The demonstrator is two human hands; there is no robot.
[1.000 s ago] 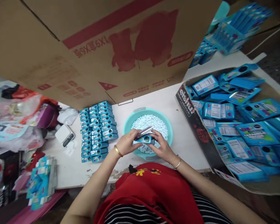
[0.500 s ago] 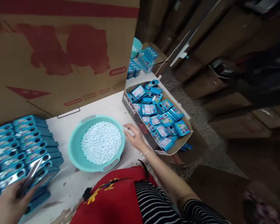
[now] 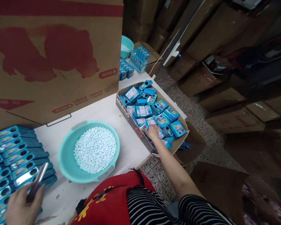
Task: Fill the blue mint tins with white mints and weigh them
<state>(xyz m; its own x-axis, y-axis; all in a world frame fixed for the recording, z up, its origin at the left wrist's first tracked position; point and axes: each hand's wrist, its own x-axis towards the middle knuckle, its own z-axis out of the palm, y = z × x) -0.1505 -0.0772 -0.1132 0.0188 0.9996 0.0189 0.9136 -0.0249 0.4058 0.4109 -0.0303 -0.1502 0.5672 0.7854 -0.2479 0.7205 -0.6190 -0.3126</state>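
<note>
My right hand [image 3: 152, 132] reaches into the cardboard tray [image 3: 131, 122] of loose blue packets [image 3: 154, 109] at the table's right edge, fingers down among the packets; what they grip is hidden. My left hand [image 3: 23, 207] is at the lower left, closed round a shiny silver tool [image 3: 37, 182] and resting against the rows of stacked blue boxes [image 3: 11, 159]. Between the hands stands a teal basin [image 3: 67, 162] filled with small white tablets [image 3: 95, 149].
A large brown carton with red print [image 3: 56, 56] stands along the back of the white table [image 3: 100, 109]. Beyond it are another teal bowl [image 3: 126, 45] and more blue boxes [image 3: 138, 57]. Stacked cartons fill the floor on the right.
My right hand moved from the table beside the basin into the tray of packets. My left hand stays at the stacked boxes with the silver tool. The view shifted slightly right.
</note>
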